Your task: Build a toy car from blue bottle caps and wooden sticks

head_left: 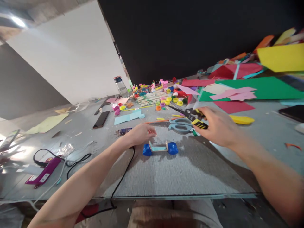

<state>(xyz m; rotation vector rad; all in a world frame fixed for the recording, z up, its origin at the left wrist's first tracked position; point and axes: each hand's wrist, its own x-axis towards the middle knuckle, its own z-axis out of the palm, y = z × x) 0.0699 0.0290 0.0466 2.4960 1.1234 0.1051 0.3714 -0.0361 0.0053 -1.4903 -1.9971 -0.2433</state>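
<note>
My right hand [215,126] is closed around the yellow-and-black handles of long-nosed pliers [190,114], whose dark jaws point to the upper left over the table. Bent inward, the fingers of my left hand [143,133] come together near a small pale bit; whether they pinch it is too small to tell. Just below that hand lies a small craft piece [158,148], with blue rounded ends joined by thin wood strips and a light-blue strip. Grey-blue-handled scissors [180,125] lie under the pliers. A dark bluish object [123,131] sits beside my left wrist, partly hidden.
Bottle caps [175,99] and wooden sticks [153,98] crowd the back. Coloured sheets [275,88] pile up at right. A purple power strip [44,172] and a black cable [123,177] lie at left. A phone [101,119] and a clear bottle [121,87] stand beyond.
</note>
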